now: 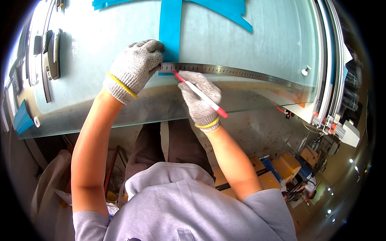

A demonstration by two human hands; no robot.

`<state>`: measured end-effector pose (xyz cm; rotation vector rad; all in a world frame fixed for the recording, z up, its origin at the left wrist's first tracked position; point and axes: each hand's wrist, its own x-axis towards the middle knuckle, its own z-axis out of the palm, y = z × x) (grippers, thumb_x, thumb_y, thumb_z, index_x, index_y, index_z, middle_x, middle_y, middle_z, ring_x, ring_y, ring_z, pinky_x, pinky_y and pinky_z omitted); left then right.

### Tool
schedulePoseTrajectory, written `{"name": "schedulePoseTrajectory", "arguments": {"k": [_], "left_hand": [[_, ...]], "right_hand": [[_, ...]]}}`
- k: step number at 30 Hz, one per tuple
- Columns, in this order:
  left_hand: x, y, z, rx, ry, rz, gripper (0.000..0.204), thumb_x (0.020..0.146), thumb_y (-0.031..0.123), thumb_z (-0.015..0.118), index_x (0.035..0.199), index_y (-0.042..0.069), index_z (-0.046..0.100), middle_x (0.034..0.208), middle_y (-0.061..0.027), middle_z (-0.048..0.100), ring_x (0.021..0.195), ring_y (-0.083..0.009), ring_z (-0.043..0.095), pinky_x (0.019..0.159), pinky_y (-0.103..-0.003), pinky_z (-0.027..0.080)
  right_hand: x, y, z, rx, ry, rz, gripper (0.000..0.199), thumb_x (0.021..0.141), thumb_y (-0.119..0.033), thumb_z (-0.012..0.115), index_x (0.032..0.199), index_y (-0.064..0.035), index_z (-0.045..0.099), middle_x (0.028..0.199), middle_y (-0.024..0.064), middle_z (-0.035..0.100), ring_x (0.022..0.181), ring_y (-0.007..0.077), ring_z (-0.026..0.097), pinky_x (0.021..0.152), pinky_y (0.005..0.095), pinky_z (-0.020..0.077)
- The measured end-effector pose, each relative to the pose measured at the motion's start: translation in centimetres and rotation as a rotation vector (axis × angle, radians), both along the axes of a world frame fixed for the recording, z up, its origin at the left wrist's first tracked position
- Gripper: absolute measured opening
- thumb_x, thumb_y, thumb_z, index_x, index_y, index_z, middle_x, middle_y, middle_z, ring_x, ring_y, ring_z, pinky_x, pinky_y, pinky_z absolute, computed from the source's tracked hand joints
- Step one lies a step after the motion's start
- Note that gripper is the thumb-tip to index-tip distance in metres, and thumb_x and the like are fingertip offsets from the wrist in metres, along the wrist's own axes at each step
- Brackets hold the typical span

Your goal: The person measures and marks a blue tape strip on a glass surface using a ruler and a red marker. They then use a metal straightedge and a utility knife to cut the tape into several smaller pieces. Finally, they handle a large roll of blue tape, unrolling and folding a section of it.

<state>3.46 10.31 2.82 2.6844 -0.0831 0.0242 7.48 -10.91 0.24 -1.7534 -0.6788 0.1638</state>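
Observation:
A blue strip lies lengthwise on the glass tabletop, its near end toward me. Across that end runs a metal ruler, reaching off to the right. My left hand, in a grey knit glove with a yellow cuff, is closed at the ruler's left end, beside the strip; its fingertips are partly hidden. My right hand, gloved the same way, grips a white pen with red ends. The pen's tip meets the ruler's near edge over the blue strip.
More blue strips lie at the far side. At the left are a stapler, a blue stack and a small white ring. A metal rail borders the right side. Cardboard boxes stand below, right.

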Motion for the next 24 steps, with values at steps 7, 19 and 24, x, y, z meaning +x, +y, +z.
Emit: {"name": "schedulePoseTrajectory", "arguments": {"k": [7,19,24], "left_hand": [[-0.1,-0.1,0.0,0.000,-0.033,0.005,0.010,0.084,0.010,0.069,0.092,0.004,0.070,0.116,-0.0107,0.066,0.105,-0.0318,0.064,0.094,-0.042,0.053],[0.0,0.0,0.0,-0.007,0.022,0.024,0.013,0.080,0.009,0.074,0.091,0.005,0.070,0.123,-0.0107,0.066,0.109,-0.0340,0.064,0.096,-0.042,0.053],[-0.1,0.2,-0.5,0.039,-0.076,-0.017,0.013,0.087,0.017,0.066,0.090,0.005,0.071,0.111,-0.0104,0.067,0.103,-0.0305,0.065,0.092,-0.041,0.052]], "right_hand": [[1.1,1.5,-1.3,-0.058,-0.293,0.083,0.023,0.072,0.003,0.076,0.093,-0.0029,0.069,0.087,0.0121,0.068,0.078,0.0318,0.067,0.072,0.0388,0.0564],[1.4,1.8,-1.3,-0.062,-0.327,0.130,0.021,0.074,0.000,0.075,0.093,-0.0033,0.068,0.088,0.0115,0.069,0.078,0.0327,0.067,0.073,0.0399,0.0557],[1.3,1.6,-1.2,-0.082,-0.299,0.151,0.020,0.074,0.000,0.075,0.092,-0.0036,0.067,0.086,0.0120,0.068,0.077,0.0331,0.066,0.072,0.0401,0.0551]]}}
